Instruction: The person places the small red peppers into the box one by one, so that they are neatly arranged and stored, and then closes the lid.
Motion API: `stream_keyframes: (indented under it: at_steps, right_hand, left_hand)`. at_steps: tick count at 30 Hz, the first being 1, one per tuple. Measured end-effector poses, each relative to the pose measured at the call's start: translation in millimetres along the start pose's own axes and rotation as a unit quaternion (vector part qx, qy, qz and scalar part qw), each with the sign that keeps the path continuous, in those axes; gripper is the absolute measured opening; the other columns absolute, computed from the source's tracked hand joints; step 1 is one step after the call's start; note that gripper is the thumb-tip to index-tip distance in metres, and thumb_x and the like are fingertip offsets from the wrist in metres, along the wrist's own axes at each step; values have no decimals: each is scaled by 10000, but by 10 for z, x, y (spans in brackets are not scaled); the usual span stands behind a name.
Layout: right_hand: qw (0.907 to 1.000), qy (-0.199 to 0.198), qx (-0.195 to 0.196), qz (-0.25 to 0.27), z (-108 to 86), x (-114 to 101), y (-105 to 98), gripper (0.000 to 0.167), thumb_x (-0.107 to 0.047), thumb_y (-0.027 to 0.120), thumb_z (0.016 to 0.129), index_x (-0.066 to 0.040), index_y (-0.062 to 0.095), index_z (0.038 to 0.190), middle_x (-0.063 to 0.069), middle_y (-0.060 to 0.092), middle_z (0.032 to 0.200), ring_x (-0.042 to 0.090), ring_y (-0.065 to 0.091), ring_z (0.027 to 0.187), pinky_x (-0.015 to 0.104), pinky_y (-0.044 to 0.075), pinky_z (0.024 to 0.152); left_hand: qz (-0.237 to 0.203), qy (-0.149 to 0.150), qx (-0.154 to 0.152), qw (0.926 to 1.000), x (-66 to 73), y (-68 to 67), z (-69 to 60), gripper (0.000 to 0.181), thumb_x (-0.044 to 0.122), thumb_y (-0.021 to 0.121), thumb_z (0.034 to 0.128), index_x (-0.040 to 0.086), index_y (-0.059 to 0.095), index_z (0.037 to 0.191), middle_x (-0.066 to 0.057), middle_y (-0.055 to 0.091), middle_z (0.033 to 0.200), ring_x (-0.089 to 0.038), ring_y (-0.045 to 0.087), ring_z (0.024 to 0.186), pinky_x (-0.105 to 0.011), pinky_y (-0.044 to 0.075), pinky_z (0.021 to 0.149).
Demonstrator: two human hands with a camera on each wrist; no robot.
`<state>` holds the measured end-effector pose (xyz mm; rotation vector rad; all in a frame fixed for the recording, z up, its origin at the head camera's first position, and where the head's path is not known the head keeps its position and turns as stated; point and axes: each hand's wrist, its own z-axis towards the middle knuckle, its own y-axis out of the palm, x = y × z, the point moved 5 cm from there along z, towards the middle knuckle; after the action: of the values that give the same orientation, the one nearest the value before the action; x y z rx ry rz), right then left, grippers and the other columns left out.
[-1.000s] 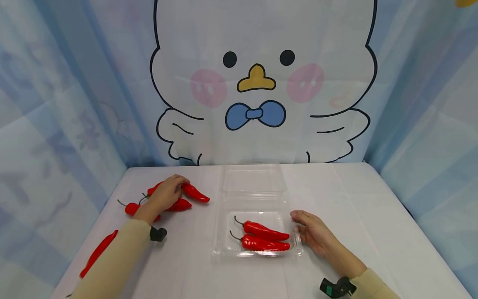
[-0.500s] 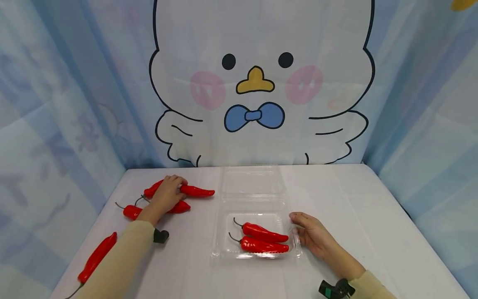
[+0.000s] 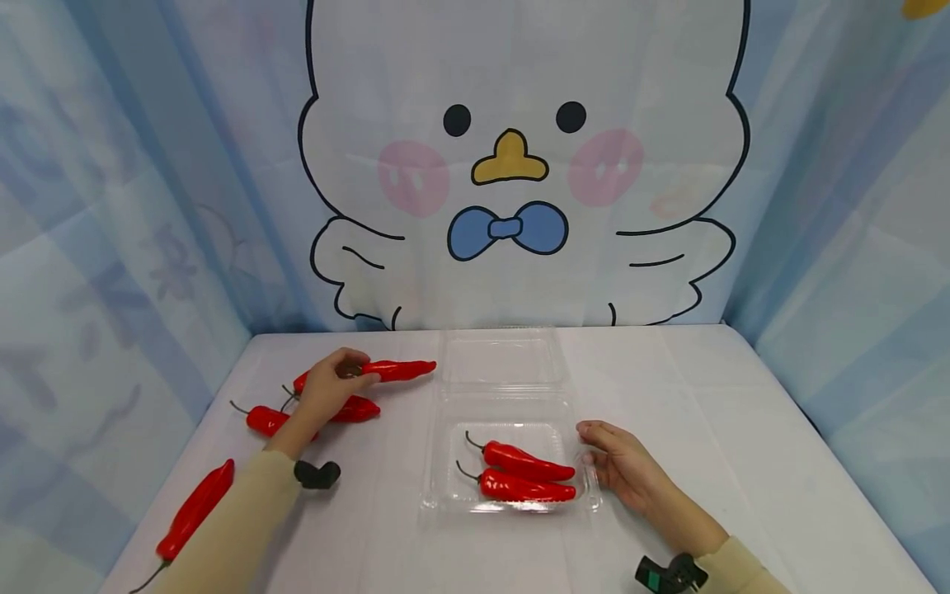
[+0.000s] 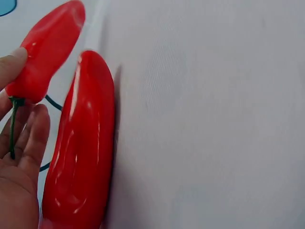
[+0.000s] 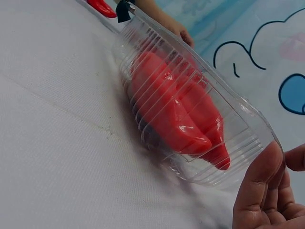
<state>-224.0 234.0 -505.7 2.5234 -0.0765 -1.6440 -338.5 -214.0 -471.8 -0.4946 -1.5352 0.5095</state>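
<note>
A red chili pepper point(image 3: 402, 370) is pinched near its stem end by my left hand point(image 3: 326, 394), its tip pointing right toward the box lid. In the left wrist view the thumb lies on that pepper, and its green stem hangs over the palm. Other red peppers point(image 3: 356, 410) lie under and beside this hand, partly hidden by it. My right hand point(image 3: 627, 466) pinches the right rim of a clear plastic clamshell box point(image 3: 439, 487) between thumb and fingers, as the right wrist view shows. Inside the box lie two red peppers point(image 3: 525, 484), side by side, stems to the left.
The box's lid point(image 3: 505, 359) is folded back toward the rear curtain point(image 3: 512, 280). At the near left, another red pepper point(image 3: 195, 511) lies by the left sleeve point(image 3: 237, 520). White cloth covers the table point(image 3: 742, 429).
The pepper in my left hand has swung from slanting downward to nearly level, its tip shifting right and farther back. My right hand and the box have stayed in place.
</note>
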Motion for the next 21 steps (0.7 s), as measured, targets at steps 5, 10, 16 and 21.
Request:
stream_keyframes:
  at_steps: [5,10,16,21]
  right_hand:
    - [10000,14,-30,1,-1,14,4,218,-274,567,1059,-108,563,1202,-24,555,1054,67,564,759,176,521,638]
    - [10000,11,-40,-35,1,17,5,236,-279,556,1065,-101,562,1220,-22,558,1061,66,568,763,173,524,637]
    - [10000,3,-86,-20,-5,0,-3,221,-279,553,1067,-114,563,1215,-28,565,1058,65,574,760,169,532,643]
    - [9999,1,-100,-8,3,12,-8,231,-276,550,1070,-109,560,1230,-29,569,1061,65,576,761,167,542,650]
  left_hand:
    - [-925,-390,181,9948,-33,-19,-82,568,378,789,918,142,600,1398,-130,602,1420,-318,529,1309,-473,481,1093]
    - [-1350,-508,351,9889,-34,-69,-172,582,396,775,929,124,608,1416,-126,583,1453,-292,513,1329,-431,453,1112]
    - [-1971,-778,492,9761,-48,-130,-274,634,422,779,920,121,585,1444,-114,562,1473,-236,514,1299,-298,478,1041]
    - [-2234,-960,455,9689,-36,-121,-338,659,443,779,913,140,567,1458,-93,551,1477,-207,513,1287,-190,518,934]
